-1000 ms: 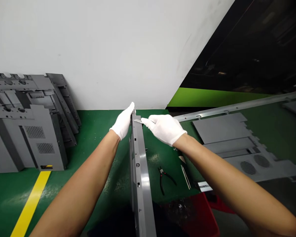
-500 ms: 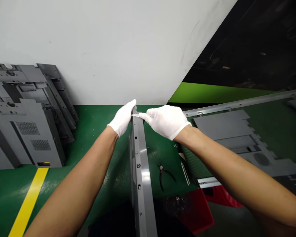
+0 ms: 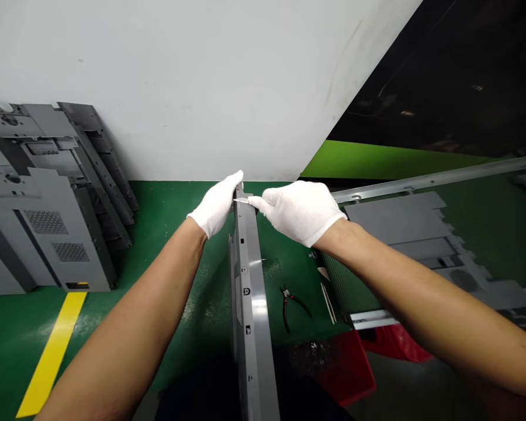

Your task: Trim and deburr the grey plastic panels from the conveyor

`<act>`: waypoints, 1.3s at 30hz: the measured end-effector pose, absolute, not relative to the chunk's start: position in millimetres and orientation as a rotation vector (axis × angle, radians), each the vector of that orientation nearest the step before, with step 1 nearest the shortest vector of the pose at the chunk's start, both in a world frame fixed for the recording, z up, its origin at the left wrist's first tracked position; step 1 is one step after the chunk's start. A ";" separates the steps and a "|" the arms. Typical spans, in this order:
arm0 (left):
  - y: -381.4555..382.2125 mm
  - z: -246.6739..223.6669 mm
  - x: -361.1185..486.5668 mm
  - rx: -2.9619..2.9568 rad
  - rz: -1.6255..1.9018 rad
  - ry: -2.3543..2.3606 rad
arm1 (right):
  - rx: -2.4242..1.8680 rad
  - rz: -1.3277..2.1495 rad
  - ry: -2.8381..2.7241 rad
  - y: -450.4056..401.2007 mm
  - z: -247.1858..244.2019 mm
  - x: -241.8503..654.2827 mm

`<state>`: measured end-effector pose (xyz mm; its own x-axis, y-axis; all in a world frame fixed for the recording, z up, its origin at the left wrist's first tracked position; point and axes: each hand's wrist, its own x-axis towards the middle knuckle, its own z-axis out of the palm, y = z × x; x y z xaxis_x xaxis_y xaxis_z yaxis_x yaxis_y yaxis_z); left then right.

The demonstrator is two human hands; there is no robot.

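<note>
A long grey metal panel [image 3: 253, 280] stands on edge in the middle of the view, its narrow side with small cutouts facing up. My left hand [image 3: 217, 204], in a white glove, grips the panel's far end from the left. In my right hand [image 3: 301, 211], also gloved, is a small knife [image 3: 242, 200], pinched between thumb and fingers. Its thin pointed blade lies across the top of the panel near the far end, close to my left hand. Most of the knife's handle is hidden inside the glove.
Grey metal panels [image 3: 65, 216] lean on the wall at the left. Pliers [image 3: 287, 298] and tweezers [image 3: 328, 303] lie right of the held panel. A red bin [image 3: 355, 368] is near the front, and a metal-framed rack [image 3: 370, 320] stands at the right.
The view has shifted slightly, so the surroundings sit a little higher in the picture. Both hands keep their hold, and the blade stays at nearly the same spot on the panel.
</note>
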<state>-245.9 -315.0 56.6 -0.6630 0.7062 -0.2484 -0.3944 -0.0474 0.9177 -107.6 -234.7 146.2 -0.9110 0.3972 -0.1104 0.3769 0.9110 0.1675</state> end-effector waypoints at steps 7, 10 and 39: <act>-316.6 59.8 -243.8 0.376 1.772 1.452 | 0.617 0.294 2.929 -235.2 143.3 -105.0; -316.3 59.9 -243.6 0.386 1.756 1.464 | 0.598 0.312 2.949 -235.1 141.7 -103.4; -314.8 53.7 -244.7 0.404 1.778 1.485 | 0.571 0.349 3.022 -233.1 135.4 -95.5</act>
<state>-244.7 -314.8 53.7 -0.6538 0.7219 -0.2267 -0.3519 -0.0248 0.9357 -95.5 -233.1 135.4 -0.9310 0.3651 -0.0038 0.3546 0.9066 0.2290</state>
